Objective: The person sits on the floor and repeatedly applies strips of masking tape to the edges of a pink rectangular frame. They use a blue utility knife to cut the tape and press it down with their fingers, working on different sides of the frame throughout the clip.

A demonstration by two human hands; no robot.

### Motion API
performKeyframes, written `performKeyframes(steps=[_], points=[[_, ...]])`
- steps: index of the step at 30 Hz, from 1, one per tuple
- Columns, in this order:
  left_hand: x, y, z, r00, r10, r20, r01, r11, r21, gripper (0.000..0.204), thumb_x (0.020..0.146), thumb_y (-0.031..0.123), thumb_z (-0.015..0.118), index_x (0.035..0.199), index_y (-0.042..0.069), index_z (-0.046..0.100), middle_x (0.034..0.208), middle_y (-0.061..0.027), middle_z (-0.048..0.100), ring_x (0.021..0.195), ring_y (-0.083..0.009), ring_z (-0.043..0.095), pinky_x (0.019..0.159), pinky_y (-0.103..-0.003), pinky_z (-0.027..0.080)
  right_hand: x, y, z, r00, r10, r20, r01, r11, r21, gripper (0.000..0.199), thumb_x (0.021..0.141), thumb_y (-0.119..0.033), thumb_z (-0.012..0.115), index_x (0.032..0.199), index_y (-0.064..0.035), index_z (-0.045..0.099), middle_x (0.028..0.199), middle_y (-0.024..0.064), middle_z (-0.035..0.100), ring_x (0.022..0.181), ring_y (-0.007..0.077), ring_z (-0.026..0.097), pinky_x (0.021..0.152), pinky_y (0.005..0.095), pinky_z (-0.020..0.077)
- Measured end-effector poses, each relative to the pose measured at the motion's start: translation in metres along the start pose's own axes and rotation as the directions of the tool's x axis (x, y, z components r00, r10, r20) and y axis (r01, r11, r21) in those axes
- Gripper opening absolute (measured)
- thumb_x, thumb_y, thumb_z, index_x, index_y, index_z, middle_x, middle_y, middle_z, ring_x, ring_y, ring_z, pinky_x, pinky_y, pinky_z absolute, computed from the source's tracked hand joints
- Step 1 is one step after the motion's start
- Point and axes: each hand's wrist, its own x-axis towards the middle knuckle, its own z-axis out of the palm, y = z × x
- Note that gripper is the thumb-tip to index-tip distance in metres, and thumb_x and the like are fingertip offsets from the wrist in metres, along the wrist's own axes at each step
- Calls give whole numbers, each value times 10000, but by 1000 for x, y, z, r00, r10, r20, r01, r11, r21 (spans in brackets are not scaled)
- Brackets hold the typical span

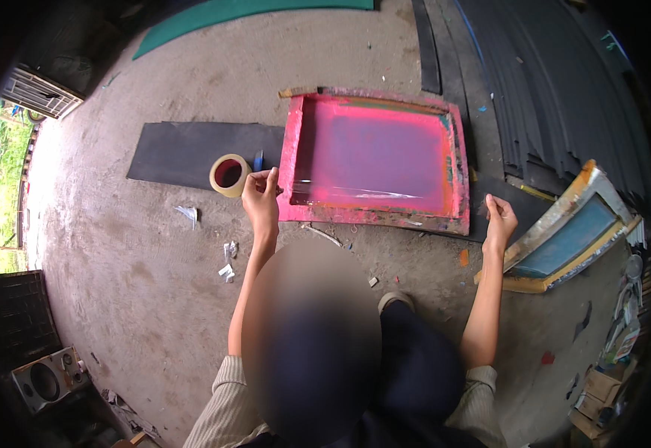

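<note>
A pink-stained screen printing frame (460,157) lies on the floor in front of me, its mesh purple and pink. Across its near part stretches a shiny strip of clear tape (393,196), spanning the space between my hands. My left hand (260,201) pinches the strip's left end by the frame's left edge. Right beside those fingers is a roll of tape (218,179) with a red inside; I cannot tell whether it rests on the sheet or hangs from the strip. My right hand (499,222) is closed in a pinch at the strip's other end, right of the frame.
Black sheets (191,153) lie under and beside the frame. A second screen frame (564,239) with blue mesh leans at the right. Long dark sheets (557,89) cover the far right floor. Paper scraps (227,271) lie near my left forearm. A speaker box (48,379) stands lower left.
</note>
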Motion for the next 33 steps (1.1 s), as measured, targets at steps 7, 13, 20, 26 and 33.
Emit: performKeyframes(steps=[7, 13, 20, 26, 33], points=[[10, -51, 1, 994, -107, 11, 99, 947, 305, 212, 799, 174, 748, 832, -1, 635, 695, -26, 618, 599, -67, 573, 543, -207, 471, 10, 60, 28, 1000, 11, 20, -1, 895, -445, 161, 787, -163, 721, 808, -9, 675, 713, 60, 672, 647, 121, 611, 634, 275, 472], [16, -57, 7, 987, -107, 120, 18, 815, 579, 182, 780, 163, 741, 819, 21, 635, 685, -53, 671, 582, -83, 600, 525, -243, 456, 12, 71, 32, 984, -68, 163, 163, 705, -690, 114, 770, -111, 701, 790, -10, 652, 703, 97, 670, 627, 173, 640, 606, 301, 475], [22, -51, 11, 967, -9, 253, -173, 709, 684, 198, 774, 185, 738, 848, 37, 629, 704, -43, 661, 622, -136, 596, 611, -297, 463, 22, 64, 35, 928, -20, 372, 314, 580, -752, 116, 741, -44, 688, 724, 20, 593, 699, 145, 599, 687, 313, 596, 657, 406, 460], [28, -49, 5, 939, 45, 340, -313, 517, 797, 185, 748, 196, 751, 825, 69, 640, 807, -117, 571, 921, -277, 533, 811, -378, 434, 26, 52, 36, 869, 42, 493, 409, 499, -764, 103, 734, -11, 666, 723, 43, 579, 735, 189, 594, 744, 359, 587, 696, 433, 456], [32, -47, 6, 935, -74, 347, -253, 547, 798, 229, 702, 208, 777, 825, 69, 643, 914, -154, 489, 926, -300, 512, 824, -394, 433, 25, 42, 43, 819, 130, 559, 486, 362, -796, 85, 733, 1, 648, 756, 67, 599, 792, 225, 604, 829, 391, 594, 753, 455, 463]])
